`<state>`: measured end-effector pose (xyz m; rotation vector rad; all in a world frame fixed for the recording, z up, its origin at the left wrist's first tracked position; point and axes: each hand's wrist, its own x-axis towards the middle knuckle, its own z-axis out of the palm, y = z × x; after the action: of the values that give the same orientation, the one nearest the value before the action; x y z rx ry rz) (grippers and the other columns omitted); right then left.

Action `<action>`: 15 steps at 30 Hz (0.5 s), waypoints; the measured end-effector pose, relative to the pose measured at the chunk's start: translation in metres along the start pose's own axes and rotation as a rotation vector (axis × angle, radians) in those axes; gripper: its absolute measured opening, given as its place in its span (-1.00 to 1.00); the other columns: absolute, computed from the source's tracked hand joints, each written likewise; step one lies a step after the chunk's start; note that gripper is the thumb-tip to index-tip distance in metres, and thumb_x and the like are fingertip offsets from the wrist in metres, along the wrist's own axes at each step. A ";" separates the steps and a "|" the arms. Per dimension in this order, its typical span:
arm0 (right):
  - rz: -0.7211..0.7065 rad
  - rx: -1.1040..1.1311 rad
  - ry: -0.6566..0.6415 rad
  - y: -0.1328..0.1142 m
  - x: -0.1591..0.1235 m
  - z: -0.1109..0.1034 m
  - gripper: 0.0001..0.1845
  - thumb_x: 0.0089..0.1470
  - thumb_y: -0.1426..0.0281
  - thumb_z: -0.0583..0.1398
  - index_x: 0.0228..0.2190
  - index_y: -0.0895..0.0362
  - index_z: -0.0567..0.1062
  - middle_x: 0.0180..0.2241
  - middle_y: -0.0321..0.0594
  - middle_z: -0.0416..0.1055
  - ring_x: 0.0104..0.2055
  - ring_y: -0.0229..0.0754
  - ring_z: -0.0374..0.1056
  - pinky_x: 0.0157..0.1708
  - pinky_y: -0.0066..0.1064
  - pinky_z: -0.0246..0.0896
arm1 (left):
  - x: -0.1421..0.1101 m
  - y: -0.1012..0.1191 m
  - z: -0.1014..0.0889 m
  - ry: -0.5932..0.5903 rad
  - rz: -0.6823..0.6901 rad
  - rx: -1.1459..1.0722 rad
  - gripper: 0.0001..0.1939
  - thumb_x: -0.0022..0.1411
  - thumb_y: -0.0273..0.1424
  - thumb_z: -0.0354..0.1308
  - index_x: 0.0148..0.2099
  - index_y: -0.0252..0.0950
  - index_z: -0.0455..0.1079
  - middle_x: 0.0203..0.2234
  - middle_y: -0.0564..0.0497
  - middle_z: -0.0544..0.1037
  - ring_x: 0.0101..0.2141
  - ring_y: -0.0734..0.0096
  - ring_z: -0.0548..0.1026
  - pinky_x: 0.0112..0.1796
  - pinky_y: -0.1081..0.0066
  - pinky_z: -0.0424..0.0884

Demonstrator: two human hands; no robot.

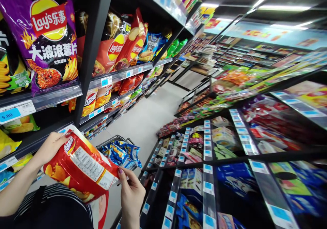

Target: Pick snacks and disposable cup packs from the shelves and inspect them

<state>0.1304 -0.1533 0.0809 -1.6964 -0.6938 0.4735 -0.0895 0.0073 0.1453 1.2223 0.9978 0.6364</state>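
Note:
A red bag of chips [88, 164] is held between both hands, tilted, with its white printed label panel facing me. My left hand [55, 147] pinches the bag's upper left edge. My right hand [131, 188] grips the opposite edge, thumb on the front and fingers curled behind. Just beyond the bag, a shopping basket or cart [127, 141] holds blue shiny snack bags [121, 154]. A red and white item [103, 208], partly covered, shows below the held bag.
Dark shelves of chip bags rise on the left, with a purple Lay's bag [55, 41] and a price tag [17, 112] nearest. Shelves with packaged goods and price strips [208, 184] line the right. A pale aisle floor [143, 115] runs between them.

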 end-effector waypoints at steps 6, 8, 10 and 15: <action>0.089 0.025 0.042 -0.003 0.011 -0.005 -0.59 -0.20 0.06 0.29 -0.51 0.18 0.56 -0.52 -0.16 0.49 -0.45 -0.12 0.36 -0.48 -0.41 0.28 | 0.014 -0.008 -0.004 0.003 -0.110 -0.081 -0.57 -0.07 -0.03 0.26 -0.45 -0.36 0.50 -0.62 -0.01 0.59 -0.53 0.19 0.54 -0.52 0.42 0.39; 0.103 0.021 0.025 -0.002 0.014 -0.005 -0.59 -0.21 0.06 0.30 -0.53 0.19 0.55 -0.52 -0.17 0.48 -0.45 -0.14 0.34 -0.47 -0.41 0.27 | 0.017 -0.012 -0.006 -0.006 -0.123 -0.108 -0.59 -0.05 -0.07 0.26 -0.42 -0.37 0.52 -0.60 -0.03 0.60 -0.53 0.18 0.55 -0.51 0.40 0.40; 0.127 0.047 0.009 0.001 0.015 -0.003 -0.59 -0.21 0.06 0.31 -0.53 0.19 0.54 -0.53 -0.18 0.46 -0.46 -0.15 0.33 -0.48 -0.41 0.25 | 0.021 -0.015 -0.007 -0.015 -0.139 -0.141 -0.61 -0.03 -0.10 0.26 -0.39 -0.38 0.53 -0.58 -0.04 0.62 -0.52 0.16 0.56 -0.49 0.38 0.41; 0.315 0.356 -0.121 0.019 0.013 0.011 -0.55 -0.20 0.03 0.30 -0.40 0.15 0.48 -0.49 -0.24 0.45 -0.52 -0.21 0.33 -0.54 -0.43 0.25 | 0.037 -0.032 -0.004 0.022 -0.180 -0.267 -0.66 -0.03 -0.17 0.26 -0.42 -0.40 0.51 -0.61 -0.06 0.61 -0.57 0.22 0.55 -0.44 0.34 0.44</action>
<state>0.1367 -0.1397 0.0608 -1.4489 -0.3969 0.8734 -0.0799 0.0323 0.1045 0.8825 0.9927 0.6203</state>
